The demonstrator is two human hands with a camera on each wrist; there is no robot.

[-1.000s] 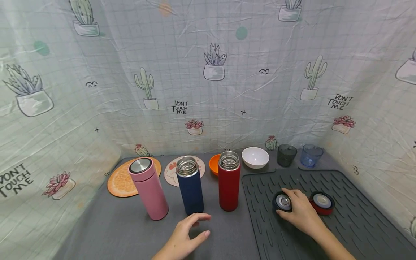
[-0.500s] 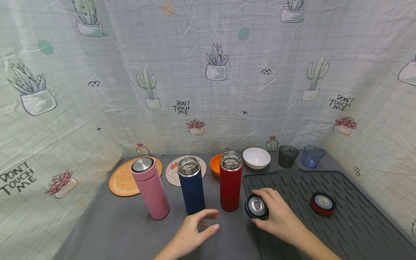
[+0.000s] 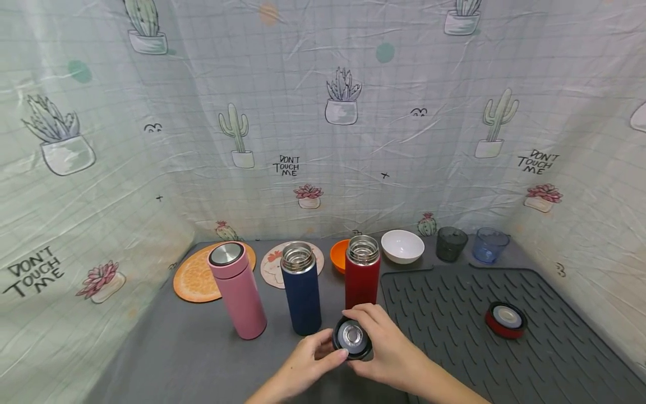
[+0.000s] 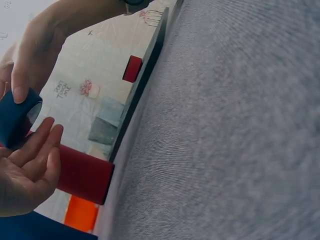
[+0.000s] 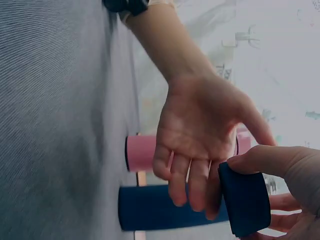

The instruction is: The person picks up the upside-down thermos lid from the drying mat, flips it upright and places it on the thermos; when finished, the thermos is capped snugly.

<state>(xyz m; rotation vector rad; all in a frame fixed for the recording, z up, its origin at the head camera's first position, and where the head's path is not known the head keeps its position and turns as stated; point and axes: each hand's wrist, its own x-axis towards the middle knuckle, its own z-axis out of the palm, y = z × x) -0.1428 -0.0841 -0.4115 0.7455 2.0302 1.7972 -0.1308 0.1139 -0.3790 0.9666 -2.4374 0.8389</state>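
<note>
A dark blue bottle lid (image 3: 351, 336), its inner side facing up, is gripped by my right hand (image 3: 388, 353) between thumb and fingers, above the table. Beside its left edge is my left hand (image 3: 305, 363), thumb at the rim; in the right wrist view the fingers of this left hand (image 5: 197, 125) look loosely extended. Whether it touches the lid is hard to tell. Just behind the hands stand an uncapped navy bottle (image 3: 304, 297) and an uncapped red bottle (image 3: 361, 283), the latter's base hidden by my right hand. A pink bottle (image 3: 239, 297) with its lid on stands further left.
A red lid (image 3: 506, 320) lies on the dark ridged mat (image 3: 454, 331) at right. Along the back are an orange-slice placemat (image 3: 194, 280), a round pale mat (image 3: 272, 272), an orange bowl (image 3: 338, 257), a white bowl (image 3: 402, 247), a grey cup (image 3: 451, 245) and a blue cup (image 3: 489, 246).
My right hand has lifted the blue lid off the ridged mat and carried it left to my left hand. The left hand has shifted slightly right. The red lid stays put.
</note>
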